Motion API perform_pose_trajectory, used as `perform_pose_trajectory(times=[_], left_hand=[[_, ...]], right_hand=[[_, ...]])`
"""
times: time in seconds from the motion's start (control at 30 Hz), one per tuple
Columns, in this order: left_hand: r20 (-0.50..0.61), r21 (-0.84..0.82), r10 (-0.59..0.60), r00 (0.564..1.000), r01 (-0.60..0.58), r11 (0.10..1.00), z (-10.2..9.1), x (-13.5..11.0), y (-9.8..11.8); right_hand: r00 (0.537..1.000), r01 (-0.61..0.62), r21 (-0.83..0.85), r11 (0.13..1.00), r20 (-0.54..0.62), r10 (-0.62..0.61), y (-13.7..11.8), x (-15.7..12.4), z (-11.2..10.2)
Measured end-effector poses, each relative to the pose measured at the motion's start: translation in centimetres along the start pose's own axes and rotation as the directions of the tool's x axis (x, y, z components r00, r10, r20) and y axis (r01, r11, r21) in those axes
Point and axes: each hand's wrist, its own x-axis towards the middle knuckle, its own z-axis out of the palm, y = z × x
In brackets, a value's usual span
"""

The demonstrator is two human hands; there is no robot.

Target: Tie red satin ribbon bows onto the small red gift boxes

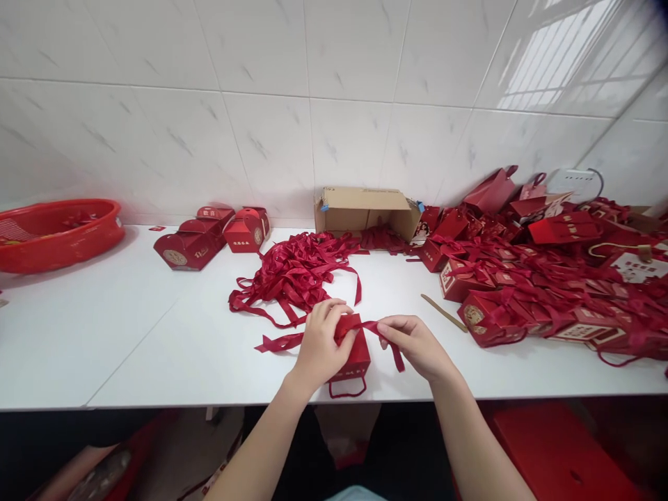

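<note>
A small red gift box (359,360) with a cord handle (348,395) lies near the front edge of the white table. My left hand (322,342) is curled over its top and left side, thumb and fingers pressed on the box and on the ribbon that crosses it. One end of this red ribbon (282,342) sticks out to the left on the table. To the right of the box, my right hand (416,344) pinches the other part between thumb and fingers, with a loose tail hanging below. Whatever lies beneath my left palm is hidden.
Behind the box is a heap of loose red ribbons (300,268), with an open cardboard box (365,200) by the wall. Many ribboned gift boxes (532,299) crowd the right side. Several red boxes (195,240) and a red plastic basket (62,240) stand to the left.
</note>
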Motion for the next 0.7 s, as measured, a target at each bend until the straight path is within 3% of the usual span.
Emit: perform_pose_trajectory(times=[0.13,0.3,0.43,0.63,0.7], left_hand=[[-0.056,-0.066,-0.034,0.998,0.03,0.997,0.5,-0.1,-0.7],[-0.078,-0.07,-0.059,0.995,0.054,0.996,0.7,-0.8,-0.1],[-0.057,-0.171,-0.077,0.995,0.067,0.983,0.0,-1.8,-0.6],[-0.107,-0.222,-0.32,0.941,0.291,0.931,-1.1,-2.9,-4.0],[-0.107,-0.194,-0.28,0.954,0.256,0.947,-1.4,-2.8,-4.1]], right_hand=[[0.998,0.0,-0.158,0.987,-0.067,-0.01,0.1,-0.1,0.2],[0.987,0.154,-0.321,0.934,0.011,-0.159,1.5,1.2,2.1],[0.966,0.225,-0.35,0.909,-0.042,-0.255,2.4,1.9,3.3],[0.943,0.298,-0.323,0.898,-0.05,-0.33,2.5,1.7,3.6],[0.947,0.29,-0.319,0.903,-0.044,-0.319,2.3,1.5,3.7]])
